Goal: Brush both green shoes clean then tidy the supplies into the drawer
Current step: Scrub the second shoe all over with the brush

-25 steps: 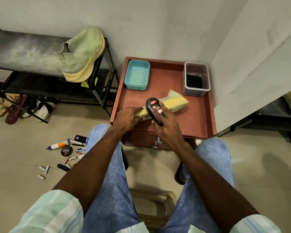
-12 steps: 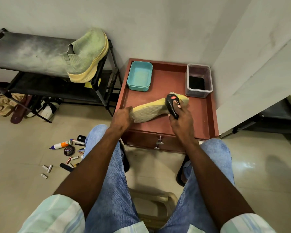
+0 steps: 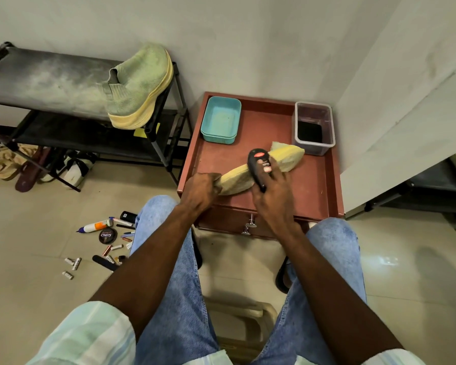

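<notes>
The red-brown cabinet top [image 3: 263, 122] carries a teal tray [image 3: 221, 119], a clear container [image 3: 314, 127] and one green shoe [image 3: 287, 160]. The black rack [image 3: 45, 83] carries the other shoe [image 3: 137, 85].

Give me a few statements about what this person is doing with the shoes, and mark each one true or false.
1. The right hand holds a black brush against the shoe on the red table. True.
2. The left hand is resting on the knee. False: it grips one end of that shoe.
3. The second green shoe sits on the black rack. True.
4. The teal tray is full of supplies. False: it looks empty.
5. The drawer under the table top is pulled wide open. False: it appears closed.
</notes>
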